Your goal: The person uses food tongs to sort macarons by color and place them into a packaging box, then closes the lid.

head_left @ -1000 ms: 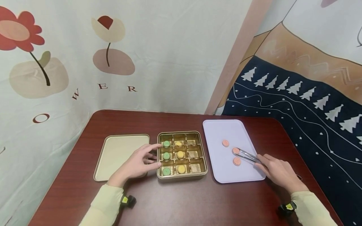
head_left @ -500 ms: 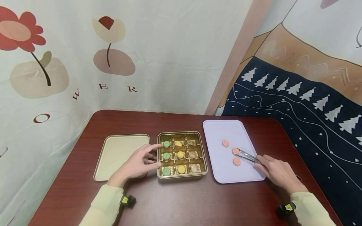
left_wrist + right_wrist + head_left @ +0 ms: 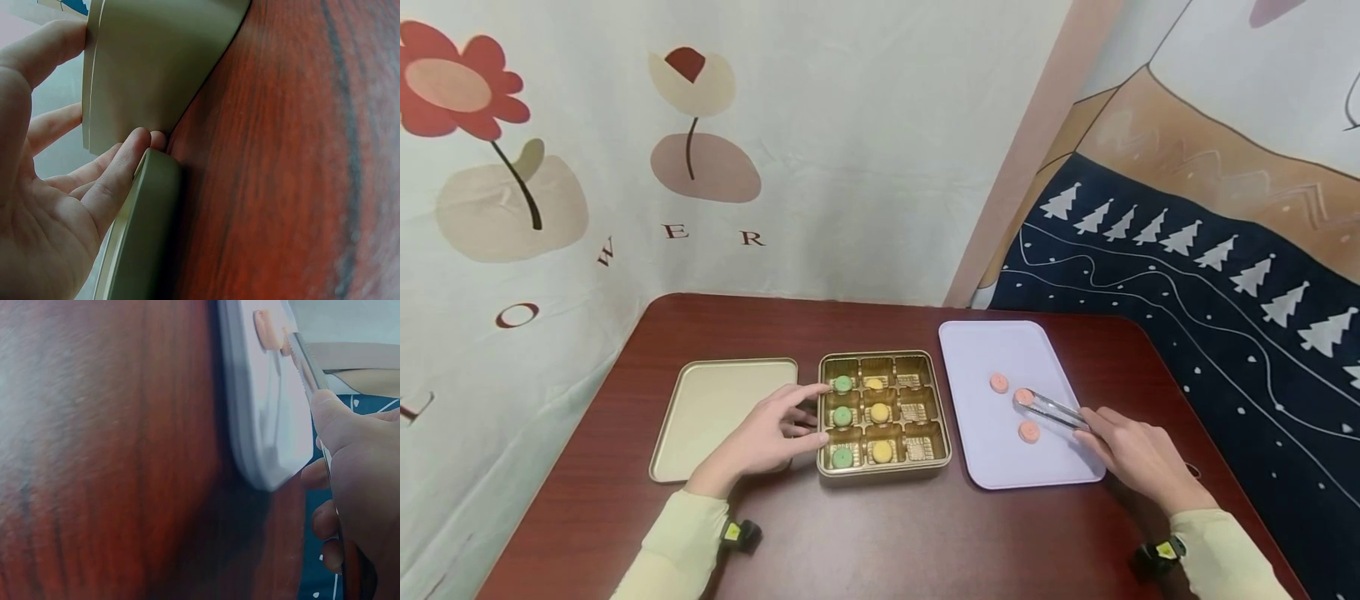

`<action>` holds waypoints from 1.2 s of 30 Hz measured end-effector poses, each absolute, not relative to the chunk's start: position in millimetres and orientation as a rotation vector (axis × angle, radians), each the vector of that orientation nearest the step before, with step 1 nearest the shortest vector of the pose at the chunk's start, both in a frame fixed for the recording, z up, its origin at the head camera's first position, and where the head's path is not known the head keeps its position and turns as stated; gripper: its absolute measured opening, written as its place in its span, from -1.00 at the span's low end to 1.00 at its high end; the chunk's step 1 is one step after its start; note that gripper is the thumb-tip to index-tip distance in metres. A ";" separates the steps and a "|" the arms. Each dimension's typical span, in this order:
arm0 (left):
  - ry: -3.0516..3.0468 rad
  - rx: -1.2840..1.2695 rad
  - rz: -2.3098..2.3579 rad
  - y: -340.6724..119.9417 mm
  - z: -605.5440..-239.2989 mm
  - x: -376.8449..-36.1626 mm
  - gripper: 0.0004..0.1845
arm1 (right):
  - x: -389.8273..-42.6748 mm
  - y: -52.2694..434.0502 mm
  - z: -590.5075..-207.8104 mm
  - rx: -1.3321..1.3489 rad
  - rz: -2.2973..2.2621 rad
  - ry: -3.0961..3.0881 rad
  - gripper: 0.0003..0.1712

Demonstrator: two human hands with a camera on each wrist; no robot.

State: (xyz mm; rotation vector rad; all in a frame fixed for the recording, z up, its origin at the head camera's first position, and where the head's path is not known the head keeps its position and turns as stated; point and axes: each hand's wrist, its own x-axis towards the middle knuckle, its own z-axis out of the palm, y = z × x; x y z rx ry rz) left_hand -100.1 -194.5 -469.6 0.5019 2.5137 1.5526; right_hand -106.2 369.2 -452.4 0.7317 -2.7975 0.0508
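Your right hand (image 3: 1131, 457) pinches metal tongs (image 3: 1051, 409) whose tips clasp the middle pink cookie (image 3: 1024, 397) on the lavender tray (image 3: 992, 454), right of the gold tin (image 3: 883, 468) that your left hand's (image 3: 760, 440) relaxed fingers steady.

Very little has changed. The tongs (image 3: 1051, 409) in the right hand (image 3: 1131, 454) have shifted slightly toward 11 o'clock on the lilac tray (image 3: 992, 454), and their tips now close around the middle pink cake (image 3: 1024, 397), which has moved a little toward 12 o'clock, away from the nearest pink cake (image 3: 1029, 432).
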 end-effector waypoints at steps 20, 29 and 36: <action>2.514 0.518 1.550 -194.6 -470.9 -100.8 -0.18 | -125.6 344.7 -424.3 0.748 0.128 -2.635 -0.45; 2.513 0.522 1.556 -194.8 -471.0 -102.0 -0.18 | -129.0 327.0 -420.7 0.794 0.137 -2.655 -0.48; 2.511 0.518 1.550 -194.7 -470.4 -101.8 -0.18 | -126.0 304.1 -417.7 0.912 0.149 -2.615 -0.57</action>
